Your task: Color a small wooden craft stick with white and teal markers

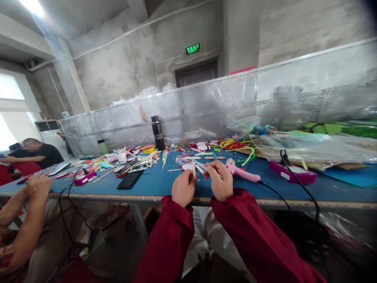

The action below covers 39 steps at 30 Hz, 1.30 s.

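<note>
Stick (194, 168) juts from the left grip (184, 187), pinched between closed thumb and finger, and a loose pinch could let it twist or drop onto the counter (160, 185) if the pen (201, 165), clasped in the right grip (220, 180), pushes sideways.

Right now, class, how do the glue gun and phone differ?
The glue gun is pink; the phone is black and flat. A cable runs from the glue gun; none shows on the phone. The glue gun lies near the right hand, the phone left of the left hand. Both rest on the blue table.
</note>
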Available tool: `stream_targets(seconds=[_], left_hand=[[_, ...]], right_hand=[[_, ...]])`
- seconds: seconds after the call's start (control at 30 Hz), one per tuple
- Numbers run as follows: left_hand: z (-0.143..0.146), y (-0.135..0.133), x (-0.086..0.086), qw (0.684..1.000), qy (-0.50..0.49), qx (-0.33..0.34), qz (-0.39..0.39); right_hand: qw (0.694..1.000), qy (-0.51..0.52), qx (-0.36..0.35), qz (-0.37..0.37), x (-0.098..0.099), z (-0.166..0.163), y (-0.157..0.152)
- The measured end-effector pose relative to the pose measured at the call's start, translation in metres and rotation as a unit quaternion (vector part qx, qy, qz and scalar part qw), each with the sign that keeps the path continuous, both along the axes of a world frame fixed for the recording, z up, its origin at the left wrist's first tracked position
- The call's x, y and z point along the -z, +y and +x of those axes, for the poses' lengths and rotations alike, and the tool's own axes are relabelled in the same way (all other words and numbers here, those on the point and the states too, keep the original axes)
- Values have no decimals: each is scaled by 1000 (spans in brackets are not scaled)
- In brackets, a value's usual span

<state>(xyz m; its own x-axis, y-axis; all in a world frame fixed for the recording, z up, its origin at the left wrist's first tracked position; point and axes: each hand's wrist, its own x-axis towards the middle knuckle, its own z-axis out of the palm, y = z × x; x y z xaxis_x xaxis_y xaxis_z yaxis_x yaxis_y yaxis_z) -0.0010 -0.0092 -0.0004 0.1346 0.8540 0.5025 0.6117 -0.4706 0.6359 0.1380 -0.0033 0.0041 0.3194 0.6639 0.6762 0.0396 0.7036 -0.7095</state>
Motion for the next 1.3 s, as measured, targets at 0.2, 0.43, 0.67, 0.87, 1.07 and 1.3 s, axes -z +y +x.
stream_targets(seconds=[0.2,0.43,0.67,0.87,1.07,1.3], left_hand=[[0,-1,0,1000,5,2,2],[0,0,0,1000,10,-3,0],[0,-1,-1,1000,8,3,-1],[0,-1,-1,1000,5,5,3],[0,0,0,1000,3,9,2],[0,0,1,1000,20,2,-1]], right_hand=[[1000,-11,3,-2,-1,0,-2],[1000,-19,3,9,1,1,1],[1000,-17,9,17,2,1,2],[1000,-20,14,19,3,1,3],[1000,-24,7,15,2,1,2],[1000,-23,10,14,1,1,0]])
